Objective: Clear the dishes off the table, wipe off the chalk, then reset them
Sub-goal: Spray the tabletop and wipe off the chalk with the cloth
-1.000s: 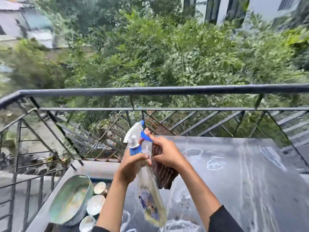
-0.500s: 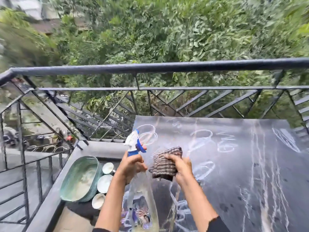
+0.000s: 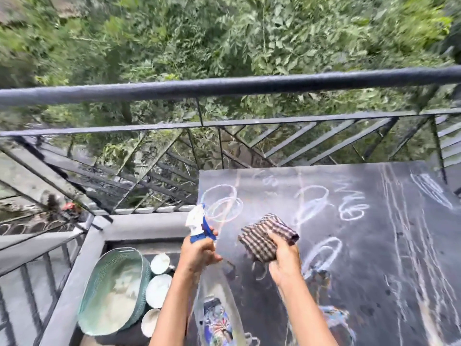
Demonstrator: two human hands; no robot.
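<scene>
head view: left hand [image 3: 197,253] curled round the neck of a clear spray bottle [image 3: 217,305], nozzle pointing away, over the left edge of the dark table [image 3: 379,283]. right hand [image 3: 284,260] clutches a folded checked cloth [image 3: 264,240] just beside the bottle; cannot tell if the cloth touches the tabletop. chalk loops [image 3: 351,208] and streaks cover the top. white dishes [image 3: 158,290] sit off the table to its left, against a green basket [image 3: 112,290], inside the railing [image 3: 224,86]

The counter [image 3: 374,245] is dark, smooth and a bit shiny. The cloth [image 3: 267,239] looks soft and ribbed. The spray bottle [image 3: 214,303] is clear plastic.
</scene>
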